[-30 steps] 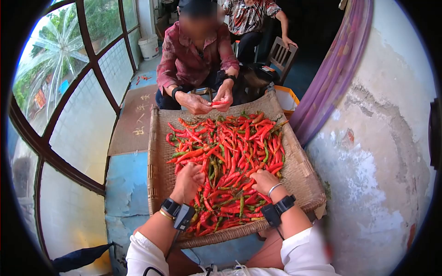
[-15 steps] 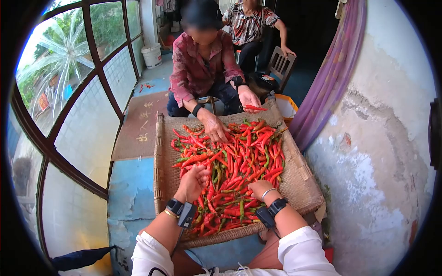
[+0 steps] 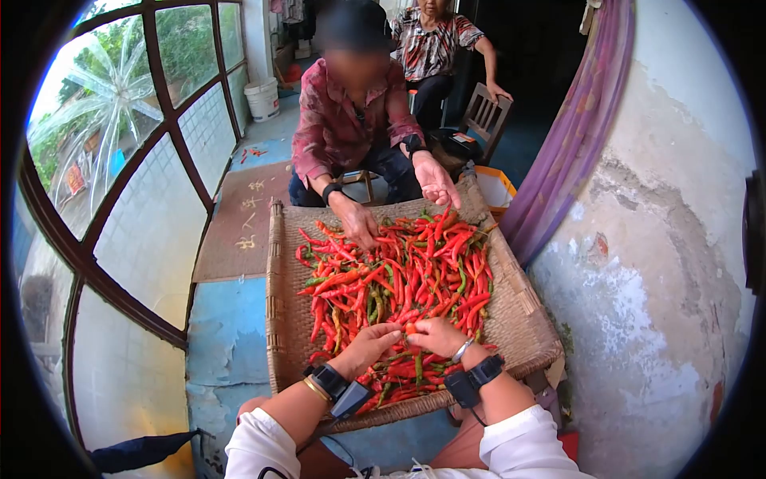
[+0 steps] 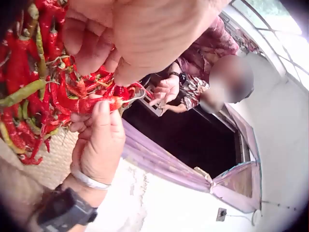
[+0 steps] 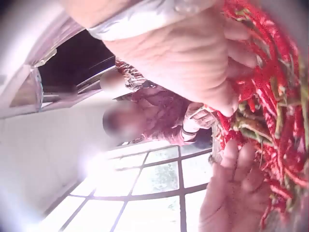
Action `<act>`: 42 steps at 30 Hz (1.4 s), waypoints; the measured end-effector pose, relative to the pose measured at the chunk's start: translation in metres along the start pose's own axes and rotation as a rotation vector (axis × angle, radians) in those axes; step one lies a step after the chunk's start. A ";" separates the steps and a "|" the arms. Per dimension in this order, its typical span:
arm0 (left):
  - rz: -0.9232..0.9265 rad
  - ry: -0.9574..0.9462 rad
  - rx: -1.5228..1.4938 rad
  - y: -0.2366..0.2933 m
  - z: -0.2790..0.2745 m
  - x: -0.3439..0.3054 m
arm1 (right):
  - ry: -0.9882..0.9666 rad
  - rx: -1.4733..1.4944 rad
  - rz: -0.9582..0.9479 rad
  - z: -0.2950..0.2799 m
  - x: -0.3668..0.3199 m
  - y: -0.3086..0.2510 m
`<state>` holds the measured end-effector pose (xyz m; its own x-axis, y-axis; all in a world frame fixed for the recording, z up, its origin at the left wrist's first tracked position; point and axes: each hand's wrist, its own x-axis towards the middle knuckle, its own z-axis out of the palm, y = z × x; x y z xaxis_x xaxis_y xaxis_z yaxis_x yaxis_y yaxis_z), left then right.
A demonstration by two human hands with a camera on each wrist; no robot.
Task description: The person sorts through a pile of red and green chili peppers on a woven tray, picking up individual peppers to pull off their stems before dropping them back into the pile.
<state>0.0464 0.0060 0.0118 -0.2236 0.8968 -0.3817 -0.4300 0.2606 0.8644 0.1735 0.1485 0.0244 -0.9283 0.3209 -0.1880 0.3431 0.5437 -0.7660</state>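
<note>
Red chili peppers with some green ones cover a woven tray. Above its near part my two hands are close together. My right hand pinches a red pepper between thumb and fingers; in the left wrist view that hand grips the pepper, its pale stem pointing outward. My left hand is beside the pepper's stem end, and in the right wrist view this hand has its palm showing and fingers loosely extended. Whether it touches the pepper is unclear.
Across the tray a person in a red patterned shirt reaches one hand into the peppers. Another person is behind, by a wooden chair. Windows line the left; a purple curtain and wall stand right.
My left hand has moved right and nearer my right hand, which now shows a pepper. The person opposite no longer holds the red pepper seen in that person's raised hand.
</note>
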 end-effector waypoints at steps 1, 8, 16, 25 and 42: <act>0.000 0.002 0.000 0.001 0.001 -0.001 | -0.072 0.164 -0.082 0.008 0.003 0.004; 0.011 0.080 -0.112 0.007 -0.004 -0.001 | -0.212 0.025 0.006 0.004 0.005 -0.009; 0.265 0.460 -0.770 0.036 -0.041 0.008 | -0.252 -0.722 0.241 -0.004 0.002 0.027; -0.086 0.004 -0.206 0.012 -0.007 0.001 | -0.417 -0.681 0.337 -0.002 0.003 0.016; -0.066 -0.142 0.177 -0.007 -0.001 0.002 | -0.127 -0.227 0.042 -0.020 -0.007 0.011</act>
<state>0.0484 0.0063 0.0047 -0.0693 0.9137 -0.4004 -0.2766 0.3681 0.8877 0.1864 0.1675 0.0296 -0.9181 0.2552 -0.3033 0.3921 0.6966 -0.6008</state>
